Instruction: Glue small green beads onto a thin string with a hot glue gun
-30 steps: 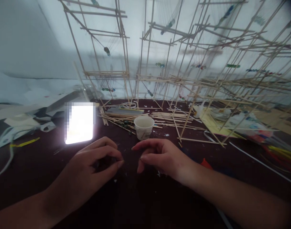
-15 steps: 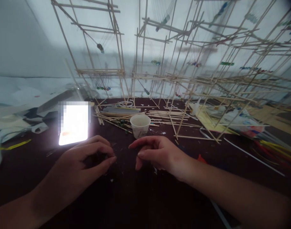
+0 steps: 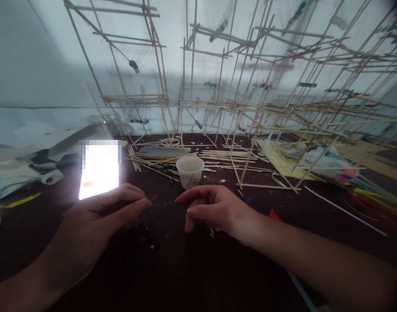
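My left hand [image 3: 110,214] hovers over the dark table with thumb and fingertips brought together; whatever may be pinched there is too small to make out. To its right my right hand [image 3: 213,210] is loosely curved, index finger stretched out and a gap between the fingers, and I see nothing held in it. Just behind the right fingertips stands a white paper cup [image 3: 190,171], upright. A glowing, partly blurred screen [image 3: 100,171] sits right beyond the left hand. Thin wooden sticks [image 3: 224,154] lie in a loose pile behind the cup.
A tall lattice of joined sticks [image 3: 185,102] with small rows of coloured beads [image 3: 139,121] fills the back. At right are a yellow sheet [image 3: 284,162], a small glue bottle [image 3: 265,147], a plastic bag [image 3: 331,164] and coloured strips [image 3: 370,203].
My left hand has shifted slightly left, away from the right hand, and its fingers have drawn closer together. The right hand stays nearly still. The view has moved a little.
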Tool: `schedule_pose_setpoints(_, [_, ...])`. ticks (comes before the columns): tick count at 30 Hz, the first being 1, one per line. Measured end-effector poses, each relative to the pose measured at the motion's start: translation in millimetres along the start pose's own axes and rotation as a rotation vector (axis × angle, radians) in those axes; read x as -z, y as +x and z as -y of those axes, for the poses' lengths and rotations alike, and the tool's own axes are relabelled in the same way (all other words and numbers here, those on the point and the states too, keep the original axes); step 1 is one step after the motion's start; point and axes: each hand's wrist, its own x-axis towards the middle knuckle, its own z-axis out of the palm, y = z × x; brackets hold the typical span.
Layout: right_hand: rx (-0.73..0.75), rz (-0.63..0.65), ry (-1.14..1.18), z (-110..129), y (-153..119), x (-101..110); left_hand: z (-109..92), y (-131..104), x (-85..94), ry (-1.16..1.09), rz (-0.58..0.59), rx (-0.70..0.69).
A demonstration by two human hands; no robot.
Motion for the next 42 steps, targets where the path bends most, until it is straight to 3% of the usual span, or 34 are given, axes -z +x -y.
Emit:
schedule_pose_setpoints(6, [0.016,0.016,0.001,-1.2,2.2,0.9,-0.2,1.1,1.6,0.087,-0.013,0.003])
schedule_pose_setpoints(11, [0.163,-0.065,-0.14,-5.2,-3.5,-4.8,-6.1,-0.9,-0.9,-0.09,0.017,0.128])
schedule_pose_setpoints(13, [0.253,-0.089,-0.257,-7.0,-8.0,-6.7,-12.5,-3.6,-4.7,-0.095,0.007,0.073])
schedule_pose_setpoints(18, [0.361,-0.045,-0.402,-11.1,-12.7,-8.1,-23.2,-12.3,-19.6,-0.014,0.049,-0.221])
schedule_pose_setpoints(20, [0.349,-0.036,-0.375,-12.1,-12.3,-8.7,-23.1,-15.0,-26.1,-0.05,0.127,-0.191])
schedule_pose_setpoints(22, [0.351,-0.038,-0.352,-11.5,-12.6,-9.8,-22.8,-15.6,-31.5,-0.217,0.221,-0.038])
schedule_pose_setpoints(24, [0.358,-0.053,-0.354,-9.4,-13.7,-11.0,-23.7,-13.1,-34.4,-0.536,0.264,0.12])
schedule_pose_setpoints(26, [0.357,-0.082,-0.359,-6.4,-15.0,-12.1,-25.3,-7.7,-33.6,-0.896,0.273,0.207])
schedule_pose_setpoints(29, [0.32,-0.117,-0.364,-3.5,-15.8,-13.2,-26.5,0.2,-26.5,-1.196,0.397,0.328])
schedule_pose_setpoints(33, [0.278,-0.101,-0.433,-5.4,-16.8,-12.8,-29.0,-0.4,-17.2,-1.344,0.523,0.328])
schedule_pose_setpoints(42, [0.339,-0.041,-0.522,-14.5,-19.3,-10.3,-39.9,-10.8,-5.5,-1.356,0.6,0.286])
